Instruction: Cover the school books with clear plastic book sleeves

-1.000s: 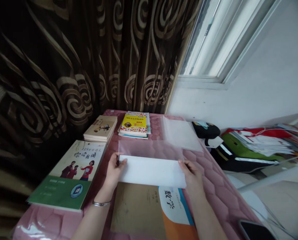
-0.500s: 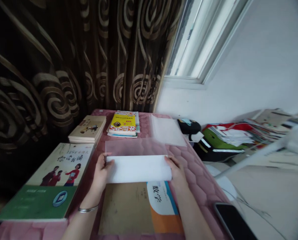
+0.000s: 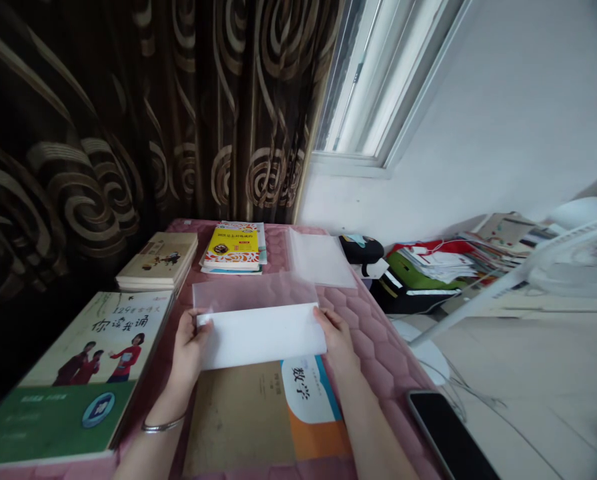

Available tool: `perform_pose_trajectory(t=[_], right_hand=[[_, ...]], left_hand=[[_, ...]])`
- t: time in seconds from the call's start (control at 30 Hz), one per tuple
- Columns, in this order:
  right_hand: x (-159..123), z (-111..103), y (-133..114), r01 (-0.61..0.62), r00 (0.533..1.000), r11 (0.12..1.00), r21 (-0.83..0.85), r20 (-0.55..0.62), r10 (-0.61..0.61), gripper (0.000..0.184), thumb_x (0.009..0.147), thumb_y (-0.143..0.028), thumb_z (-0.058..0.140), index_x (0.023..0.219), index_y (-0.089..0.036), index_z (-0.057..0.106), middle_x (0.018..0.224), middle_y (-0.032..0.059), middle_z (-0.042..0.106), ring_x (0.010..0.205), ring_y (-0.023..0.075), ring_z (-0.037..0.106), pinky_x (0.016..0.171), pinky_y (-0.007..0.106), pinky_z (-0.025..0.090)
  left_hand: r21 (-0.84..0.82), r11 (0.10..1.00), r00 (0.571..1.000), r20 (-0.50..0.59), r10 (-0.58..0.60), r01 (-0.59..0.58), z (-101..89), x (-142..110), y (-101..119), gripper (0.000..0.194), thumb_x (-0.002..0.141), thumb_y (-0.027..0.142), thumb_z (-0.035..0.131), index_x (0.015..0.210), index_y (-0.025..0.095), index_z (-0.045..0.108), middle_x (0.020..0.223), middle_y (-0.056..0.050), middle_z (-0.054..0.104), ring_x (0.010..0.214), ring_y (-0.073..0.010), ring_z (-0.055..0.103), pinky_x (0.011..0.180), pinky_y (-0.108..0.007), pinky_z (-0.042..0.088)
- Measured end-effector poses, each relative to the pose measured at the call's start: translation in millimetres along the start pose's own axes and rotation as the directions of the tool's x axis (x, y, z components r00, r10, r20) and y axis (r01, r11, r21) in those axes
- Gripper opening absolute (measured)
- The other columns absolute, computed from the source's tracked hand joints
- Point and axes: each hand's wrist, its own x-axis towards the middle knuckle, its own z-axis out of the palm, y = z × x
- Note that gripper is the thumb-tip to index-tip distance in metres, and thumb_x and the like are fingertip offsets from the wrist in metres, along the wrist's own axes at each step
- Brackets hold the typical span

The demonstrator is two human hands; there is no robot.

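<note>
My left hand [image 3: 191, 340] pinches the left end of a white strip of paper [image 3: 263, 333], thumb on top. At the right end, my right hand [image 3: 334, 333] grips the strip the same way. A clear plastic book cover [image 3: 253, 291] extends beyond the strip's far edge, lying over the pink quilted surface; both hands seem to hold its edges too. Beneath and nearer me lies a math textbook [image 3: 243, 420] with a brown, white, blue and orange cover. The strip hides its far edge. I cannot tell whether the strip is attached to the plastic.
On the left are a large green-and-cream book [image 3: 68, 400], a stack of tan books [image 3: 161, 260] and yellow-covered books [image 3: 233, 247]. Clear plastic covers [image 3: 323, 260] lie at the far right of the pink quilted surface [image 3: 373, 347]. A phone [image 3: 448, 433] and white fan [image 3: 478, 300] are at right.
The view has swung right, so everything sits further left and more of the fan and phone shows. Both hands keep their hold on the strip, which now tilts slightly up at its right end.
</note>
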Motion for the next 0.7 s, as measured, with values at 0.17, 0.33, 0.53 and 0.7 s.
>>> perform_pose_trajectory(t=[0.17, 0.33, 0.53, 0.7], right_hand=[[3, -3, 6, 0.105, 0.993, 0.983, -0.148, -0.038, -0.111, 0.045, 0.06, -0.064, 0.074, 0.063, -0.021, 0.065, 0.057, -0.0012, 0.058, 0.053, 0.0141, 0.046, 0.046, 0.026, 0.035], [3, -4, 12, 0.107, 0.993, 0.988, -0.115, -0.043, -0.113, 0.047, 0.062, -0.065, 0.073, 0.066, -0.019, 0.064, 0.058, -0.0025, 0.058, 0.053, 0.0136, 0.047, 0.047, 0.026, 0.035], [0, -3, 14, 0.122, 0.992, 0.972, -0.2, 0.002, -0.124, 0.047, 0.066, -0.066, 0.069, 0.07, -0.02, 0.063, 0.06, -0.0015, 0.058, 0.058, 0.0158, 0.05, 0.051, 0.027, 0.038], [2, -2, 15, 0.215, 0.973, 0.904, -0.368, -0.003, -0.233, 0.051, 0.072, -0.07, 0.06, 0.066, -0.019, 0.062, 0.057, -0.0004, 0.056, 0.057, 0.0162, 0.049, 0.051, 0.027, 0.038]], left_hand=[[0.022, 0.999, 0.999, 0.016, -0.029, 0.028, 0.5, 0, 1, 0.028, 0.061, 0.035, 0.072, 0.084, 0.022, 0.062, 0.071, 0.002, 0.06, 0.069, -0.0159, 0.052, 0.059, -0.025, 0.037], [0.04, 0.999, 0.999, 0.049, -0.009, 0.007, 0.8, 1, -4, 0.026, 0.065, 0.034, 0.07, 0.084, 0.02, 0.06, 0.072, 0.002, 0.063, 0.068, -0.0152, 0.054, 0.062, -0.026, 0.039], [0.065, 0.997, 0.999, 0.02, 0.046, -0.048, 0.8, 3, -13, 0.026, 0.065, 0.037, 0.07, 0.082, 0.021, 0.059, 0.071, 0.002, 0.062, 0.068, -0.0159, 0.054, 0.064, -0.027, 0.041], [0.05, 0.998, 1.0, 0.015, 0.023, -0.024, -0.4, 3, -15, 0.026, 0.066, 0.037, 0.07, 0.084, 0.021, 0.061, 0.075, 0.0, 0.064, 0.071, -0.0171, 0.056, 0.064, -0.027, 0.042]])
